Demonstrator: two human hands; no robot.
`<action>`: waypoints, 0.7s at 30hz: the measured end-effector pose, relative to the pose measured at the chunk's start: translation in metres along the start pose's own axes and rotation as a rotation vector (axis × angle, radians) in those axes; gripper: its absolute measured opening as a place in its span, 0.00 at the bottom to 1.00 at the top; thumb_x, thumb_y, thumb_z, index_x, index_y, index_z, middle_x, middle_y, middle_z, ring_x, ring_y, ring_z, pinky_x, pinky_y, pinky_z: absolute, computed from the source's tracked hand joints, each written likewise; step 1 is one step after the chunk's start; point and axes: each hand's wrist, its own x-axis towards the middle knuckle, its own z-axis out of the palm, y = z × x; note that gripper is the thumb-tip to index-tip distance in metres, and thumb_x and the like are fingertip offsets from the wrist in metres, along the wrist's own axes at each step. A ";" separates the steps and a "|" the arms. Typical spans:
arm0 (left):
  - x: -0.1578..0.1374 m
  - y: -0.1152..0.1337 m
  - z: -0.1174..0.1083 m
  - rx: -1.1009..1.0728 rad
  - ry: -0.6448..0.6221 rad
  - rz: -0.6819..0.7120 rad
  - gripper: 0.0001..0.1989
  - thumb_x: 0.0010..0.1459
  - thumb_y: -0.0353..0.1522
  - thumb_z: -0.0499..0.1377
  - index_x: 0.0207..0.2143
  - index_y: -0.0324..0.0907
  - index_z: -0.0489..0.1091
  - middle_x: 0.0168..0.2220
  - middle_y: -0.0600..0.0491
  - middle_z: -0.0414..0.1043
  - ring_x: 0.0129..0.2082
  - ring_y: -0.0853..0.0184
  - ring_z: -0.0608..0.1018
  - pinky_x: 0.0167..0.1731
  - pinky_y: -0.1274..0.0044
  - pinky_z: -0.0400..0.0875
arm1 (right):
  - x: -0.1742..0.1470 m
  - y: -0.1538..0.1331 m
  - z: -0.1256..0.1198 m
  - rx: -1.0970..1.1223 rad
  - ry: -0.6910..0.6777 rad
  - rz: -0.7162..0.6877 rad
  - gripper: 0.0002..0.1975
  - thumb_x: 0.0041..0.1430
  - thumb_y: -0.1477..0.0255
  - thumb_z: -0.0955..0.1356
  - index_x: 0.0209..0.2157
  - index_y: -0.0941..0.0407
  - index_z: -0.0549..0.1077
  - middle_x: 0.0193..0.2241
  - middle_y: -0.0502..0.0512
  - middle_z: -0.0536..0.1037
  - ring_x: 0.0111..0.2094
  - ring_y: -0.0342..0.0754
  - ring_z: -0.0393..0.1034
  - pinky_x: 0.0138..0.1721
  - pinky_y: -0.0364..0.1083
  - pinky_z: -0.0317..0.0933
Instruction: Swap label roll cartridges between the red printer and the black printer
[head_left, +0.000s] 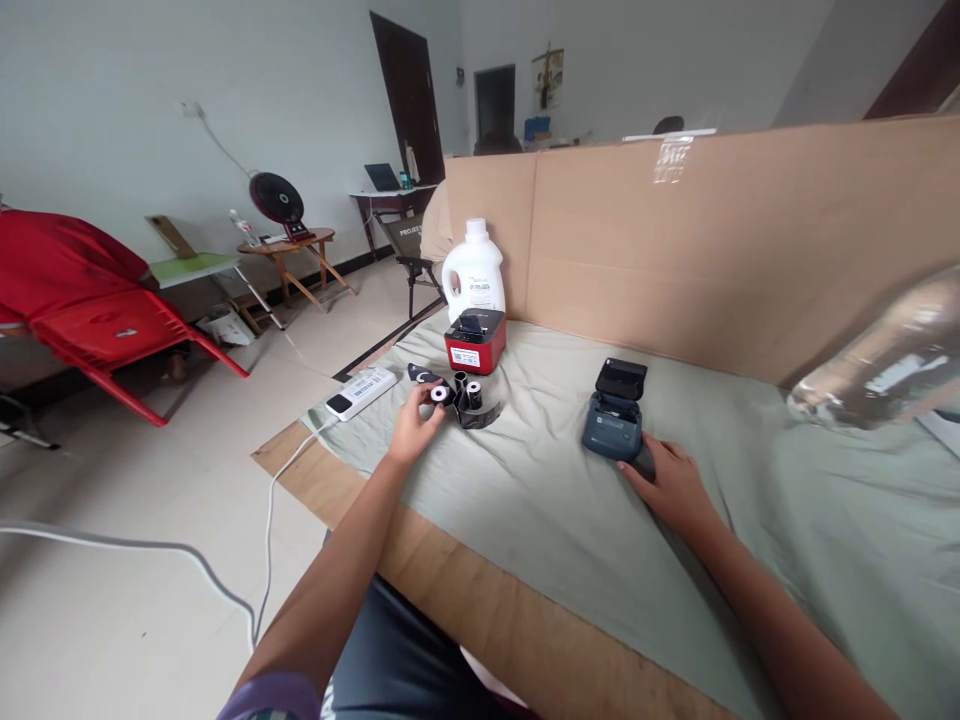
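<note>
My left hand [415, 424] grips a small roll with a white core [439, 393] at the left of the cloth-covered table. Just right of it lie two more black rolls [469, 393] on a curl of black ribbon [480, 412]. My right hand [670, 483] rests on the cloth, its fingers touching the near right corner of a dark blue label printer [615, 422] whose lid stands open. A red and black printer [475, 341] sits behind the rolls, in front of a white jug [473, 270].
A white power strip [360, 392] lies at the table's left corner, its cord hanging to the floor. A cardboard wall [720, 230] lines the back of the table. A clear plastic bottle [885, 360] lies blurred at the right. A red folding cot [97, 310] stands on the floor at the left.
</note>
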 end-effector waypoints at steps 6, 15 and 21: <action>0.002 -0.005 0.000 -0.054 -0.001 -0.040 0.14 0.56 0.33 0.56 0.46 0.44 0.62 0.60 0.42 0.69 0.57 0.56 0.75 0.51 0.67 0.69 | 0.000 -0.001 -0.001 0.011 -0.003 -0.004 0.32 0.64 0.55 0.60 0.58 0.65 0.66 0.48 0.71 0.77 0.53 0.65 0.67 0.51 0.58 0.61; 0.018 0.016 -0.005 -0.135 0.047 -0.077 0.15 0.56 0.36 0.57 0.45 0.44 0.61 0.58 0.44 0.71 0.58 0.56 0.74 0.43 0.72 0.70 | 0.001 -0.002 -0.003 0.027 -0.012 0.003 0.31 0.64 0.55 0.61 0.59 0.63 0.65 0.48 0.69 0.77 0.53 0.64 0.67 0.50 0.57 0.60; 0.029 0.004 -0.005 -0.002 0.089 -0.076 0.17 0.57 0.36 0.57 0.49 0.44 0.63 0.56 0.45 0.73 0.55 0.56 0.75 0.43 0.72 0.70 | 0.000 -0.001 -0.003 0.040 -0.032 0.010 0.31 0.64 0.55 0.61 0.59 0.63 0.65 0.48 0.69 0.77 0.53 0.64 0.67 0.49 0.58 0.61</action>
